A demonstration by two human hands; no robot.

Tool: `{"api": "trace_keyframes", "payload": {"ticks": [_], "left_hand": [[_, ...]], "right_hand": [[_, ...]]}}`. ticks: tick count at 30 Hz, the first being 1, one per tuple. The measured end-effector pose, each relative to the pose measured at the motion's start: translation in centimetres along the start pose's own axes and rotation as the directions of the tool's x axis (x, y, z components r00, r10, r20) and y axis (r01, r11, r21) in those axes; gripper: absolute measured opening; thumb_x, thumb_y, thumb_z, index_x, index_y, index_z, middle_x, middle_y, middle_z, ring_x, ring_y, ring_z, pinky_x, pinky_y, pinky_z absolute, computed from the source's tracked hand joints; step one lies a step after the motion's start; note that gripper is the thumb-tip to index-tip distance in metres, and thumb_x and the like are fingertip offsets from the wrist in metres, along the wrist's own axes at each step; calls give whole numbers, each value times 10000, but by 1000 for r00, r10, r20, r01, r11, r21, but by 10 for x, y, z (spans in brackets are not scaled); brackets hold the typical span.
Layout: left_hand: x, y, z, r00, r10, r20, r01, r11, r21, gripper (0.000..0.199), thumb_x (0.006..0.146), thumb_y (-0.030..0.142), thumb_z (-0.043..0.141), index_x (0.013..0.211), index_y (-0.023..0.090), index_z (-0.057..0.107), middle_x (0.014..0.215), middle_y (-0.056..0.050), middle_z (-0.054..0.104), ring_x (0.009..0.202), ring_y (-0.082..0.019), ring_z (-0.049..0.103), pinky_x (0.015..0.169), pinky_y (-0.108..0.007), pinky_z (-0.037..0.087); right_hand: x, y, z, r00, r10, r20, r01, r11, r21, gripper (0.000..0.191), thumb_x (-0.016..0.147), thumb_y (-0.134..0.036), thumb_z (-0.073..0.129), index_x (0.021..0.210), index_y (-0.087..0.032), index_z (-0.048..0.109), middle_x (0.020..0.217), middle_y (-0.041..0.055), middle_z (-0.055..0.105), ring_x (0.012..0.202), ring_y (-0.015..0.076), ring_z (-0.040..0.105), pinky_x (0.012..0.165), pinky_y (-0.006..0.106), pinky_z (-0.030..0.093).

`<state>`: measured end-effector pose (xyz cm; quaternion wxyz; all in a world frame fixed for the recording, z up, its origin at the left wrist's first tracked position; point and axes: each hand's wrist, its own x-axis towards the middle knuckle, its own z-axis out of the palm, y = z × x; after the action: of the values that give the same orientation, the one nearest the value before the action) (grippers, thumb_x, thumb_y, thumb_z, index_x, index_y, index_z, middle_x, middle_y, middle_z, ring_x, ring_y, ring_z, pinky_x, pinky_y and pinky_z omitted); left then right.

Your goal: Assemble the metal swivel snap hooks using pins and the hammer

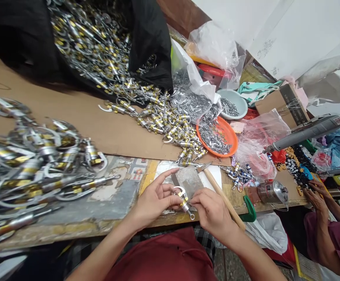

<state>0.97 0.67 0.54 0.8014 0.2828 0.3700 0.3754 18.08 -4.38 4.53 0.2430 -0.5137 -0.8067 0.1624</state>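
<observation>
Head view: the left hand (pixel 155 195) pinches a silver-and-yellow hooked charm (pixel 184 205) between thumb and fingers, with its curved hook (pixel 181 190) uppermost and a small end ring (pixel 192 216) pointing down toward the body. The right hand (pixel 213 208) has its thumb and fingertips drawn together at the charm's side; whether a small part sits between them, I cannot tell. The charm is held tilted near the front edge of the tabletop (pixel 114 212), just on the body's side of a flat grey block (pixel 190 180). A hammer with a wooden handle (pixel 222 197) lies beside the block, toward the right hand.

The charm looks like metal, so I would expect it to be stiff, small and fairly light, with little risk of crushing. Its shiny, rounded barrel could be slick and may roll between the fingertips, so a pinch across the banded middle seems the surest hold. The hook and the ring look thinner and possibly hinged or loose; either could swing if taken alone, though the ring might serve for a light lift. Similar charms lie tangled in a pile (pixel 45 156) at the left, where hooks could catch on one another. Small metal parts in the orange basin (pixel 233 137) look easy to drop and would call for a fingertip pinch.
</observation>
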Motion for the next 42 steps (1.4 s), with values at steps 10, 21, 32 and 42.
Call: {"api": "trace_keyframes", "payload": {"ticks": [10,21,32,42], "left_hand": [[2,-1,-2,999,16,27,-16,1000,2,906,511,163,815,1295,188,361,626,58,620,511,-119,595,492,-234,511],[2,0,-3,999,-5,38,5,1000,-1,893,519,154,801,1291,202,356,640,62,621,518,-119,603,498,-240,524],[4,0,-5,998,-26,56,28,999,-26,867,518,119,779,1273,206,362,634,65,623,510,-112,595,480,-229,523],[3,3,-3,997,-56,50,58,998,-21,863,494,107,777,1253,184,373,613,60,633,492,-113,593,463,-214,515]], "right_hand": [[-2,3,-4,994,-20,-111,14,999,-52,180,857,-120,489,889,-194,650,758,49,679,698,160,613,641,279,483],[0,13,3,983,-90,-161,66,986,-151,293,844,-68,428,932,-195,676,807,65,666,744,166,584,647,299,490],[1,14,8,991,-67,-116,31,956,-293,354,832,-32,367,1028,-166,629,796,77,566,745,186,515,630,301,446],[2,20,20,957,32,-290,-65,993,-104,188,896,-136,447,909,-174,631,785,66,591,750,167,551,668,297,473]]}}
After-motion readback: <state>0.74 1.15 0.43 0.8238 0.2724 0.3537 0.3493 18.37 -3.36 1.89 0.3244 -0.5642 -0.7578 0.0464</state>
